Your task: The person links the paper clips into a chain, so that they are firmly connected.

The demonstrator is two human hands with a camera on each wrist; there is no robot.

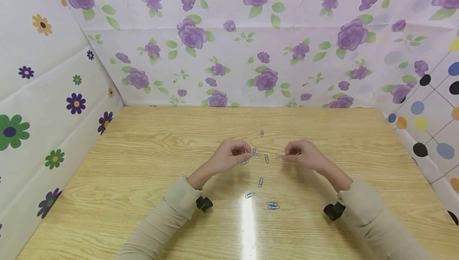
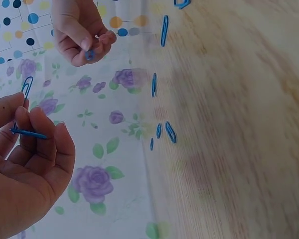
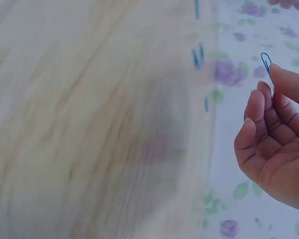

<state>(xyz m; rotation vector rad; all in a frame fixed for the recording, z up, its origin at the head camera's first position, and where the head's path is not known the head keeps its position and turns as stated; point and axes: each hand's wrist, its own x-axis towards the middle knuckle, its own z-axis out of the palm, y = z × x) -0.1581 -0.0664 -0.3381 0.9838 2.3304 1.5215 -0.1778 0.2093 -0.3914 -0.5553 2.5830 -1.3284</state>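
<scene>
My left hand pinches a blue paper clip between thumb and forefinger, its looped end sticking out. A second blue paper clip lies across the curled fingers and meets the first one's lower end; whether they are linked is hard to tell. To the right, my right hand pinches another paper clip by one end, the free end pointing toward the left hand. Both hands are above the table, apart from each other. Between them on the wood lies a loose paper clip.
More blue paper clips are scattered on the wooden table: one farther back, one nearer, another tilted one and a close pair. Flowered cloth stands behind the table.
</scene>
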